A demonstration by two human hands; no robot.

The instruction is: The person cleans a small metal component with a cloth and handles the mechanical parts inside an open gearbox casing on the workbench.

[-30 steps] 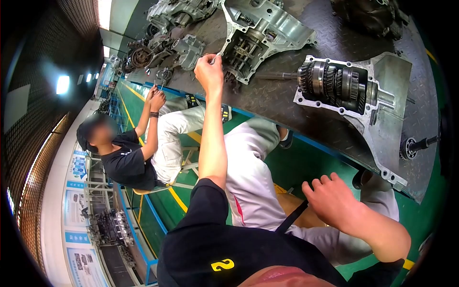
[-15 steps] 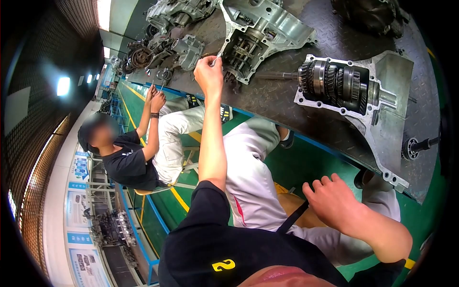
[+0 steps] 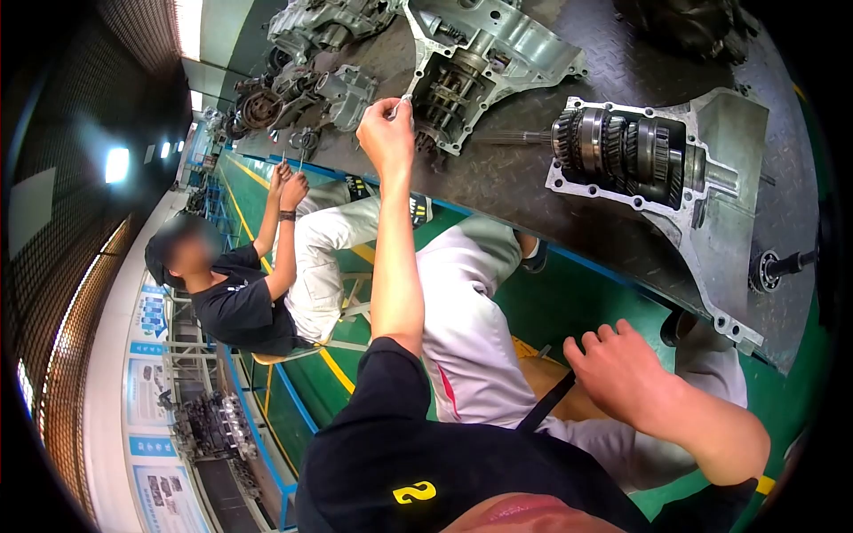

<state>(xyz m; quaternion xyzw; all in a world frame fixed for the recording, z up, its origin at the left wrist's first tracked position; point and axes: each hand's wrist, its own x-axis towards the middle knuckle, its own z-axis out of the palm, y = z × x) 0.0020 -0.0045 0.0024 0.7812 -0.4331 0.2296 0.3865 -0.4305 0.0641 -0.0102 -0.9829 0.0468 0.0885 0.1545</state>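
Observation:
My left hand [image 3: 386, 142] is raised over the table edge, its thumb and fingers pinched on a small silver metal piece [image 3: 405, 100] whose kind I cannot make out. That piece is at the near-left corner of an open gearbox housing [image 3: 524, 58], which has shafts and shift forks [image 3: 455, 89] inside. My right hand [image 3: 622, 369] is held above my thigh with fingers loosely bent and apart, holding nothing visible. Beyond it on the table lies a second gearbox housing half [image 3: 724, 209] carrying a gear set [image 3: 613, 147] with a long splined shaft [image 3: 515, 139].
The dark metal table [image 3: 524, 182] has a blue edge. Other gearbox parts [image 3: 346, 93] lie at its far left, a bearing on a shaft [image 3: 766, 269] at right, and a dark casing [image 3: 689, 31] at the back. A seated co-worker [image 3: 240, 302] at left holds thin tools.
My left hand has shifted very slightly up and left at the housing corner, still pinched. My right hand has hardly moved.

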